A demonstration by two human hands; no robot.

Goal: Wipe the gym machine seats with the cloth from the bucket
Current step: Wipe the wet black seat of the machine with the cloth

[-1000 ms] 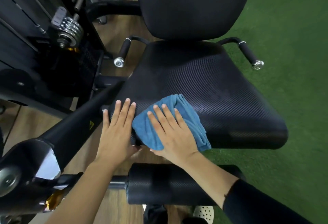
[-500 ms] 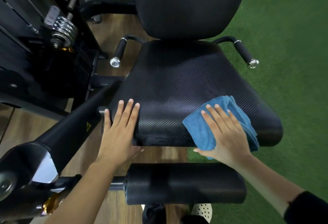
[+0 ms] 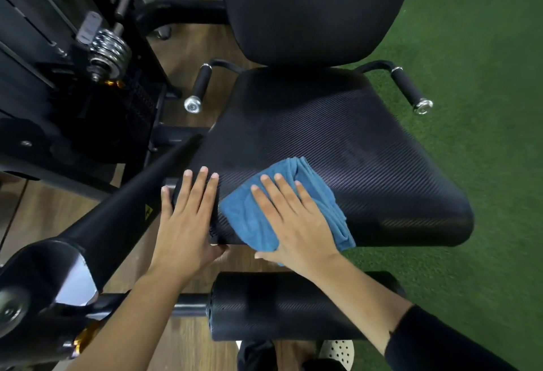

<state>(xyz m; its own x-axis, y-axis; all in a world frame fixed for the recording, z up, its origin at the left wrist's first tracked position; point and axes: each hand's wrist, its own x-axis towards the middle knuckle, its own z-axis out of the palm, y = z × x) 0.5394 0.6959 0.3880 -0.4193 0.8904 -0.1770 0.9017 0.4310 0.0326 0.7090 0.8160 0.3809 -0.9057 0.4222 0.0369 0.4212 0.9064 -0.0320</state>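
The right hand [image 3: 296,220] presses the blue cloth [image 3: 311,194] flat, fingers straight, on the seat pad's [image 3: 352,150] front-left part (near edge); the left hand [image 3: 185,223] lies flat on its corner.

— Where's the cloth [image 3: 242,220]?
— Blue, crumpled into folds, at the near-left corner of the seat [image 3: 338,141], spilling over its front edge.
— The seat itself?
— Black padded, finely ribbed, lying roughly level.
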